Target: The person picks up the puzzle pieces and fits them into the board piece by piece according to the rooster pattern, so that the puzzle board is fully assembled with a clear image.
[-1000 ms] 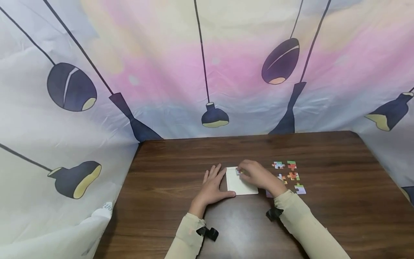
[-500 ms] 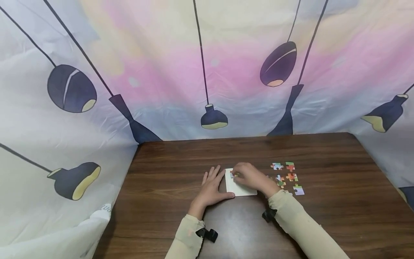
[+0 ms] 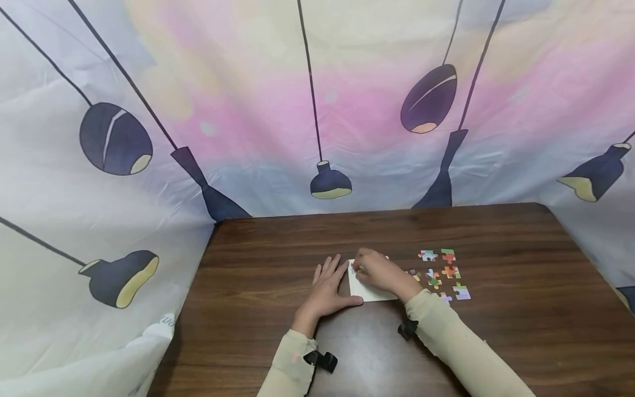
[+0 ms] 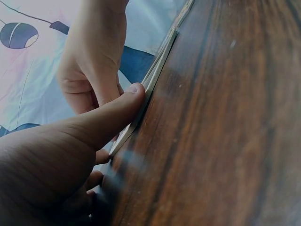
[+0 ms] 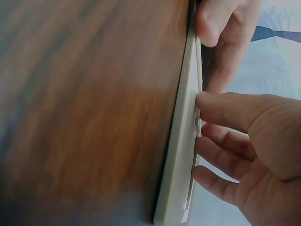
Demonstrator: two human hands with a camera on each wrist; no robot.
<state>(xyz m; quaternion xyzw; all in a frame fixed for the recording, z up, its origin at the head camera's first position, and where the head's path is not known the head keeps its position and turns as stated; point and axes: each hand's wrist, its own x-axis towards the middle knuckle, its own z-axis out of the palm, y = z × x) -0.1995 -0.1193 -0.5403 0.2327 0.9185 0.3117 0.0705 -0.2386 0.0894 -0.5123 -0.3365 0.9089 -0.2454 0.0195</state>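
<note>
A white square puzzle board (image 3: 377, 294) lies on the wooden table, seen nearly edge-on in both wrist views. My left hand (image 3: 327, 291) spreads beside it, its fingers straight along the left edge and its thumb resting on the near edge. A small colourful puzzle piece (image 3: 353, 267) shows at the board's far left corner. There my right hand (image 3: 383, 274) pinches the piece with curled fingers, covering much of it. In the right wrist view, the right hand's fingertips (image 5: 203, 100) meet the thin piece (image 5: 197, 117) on the board's face.
Several loose puzzle pieces (image 3: 450, 272) lie spread to the right of the board, some close to the right forearm. The brown table (image 3: 258, 286) ends at a fabric backdrop (image 3: 238, 99) printed with lamps. Each wrist wears a black camera mount (image 3: 322, 360).
My right hand has moved left with the piece, toward the board's far left corner. More loose pieces now show beside its wrist. The left hand stays put.
</note>
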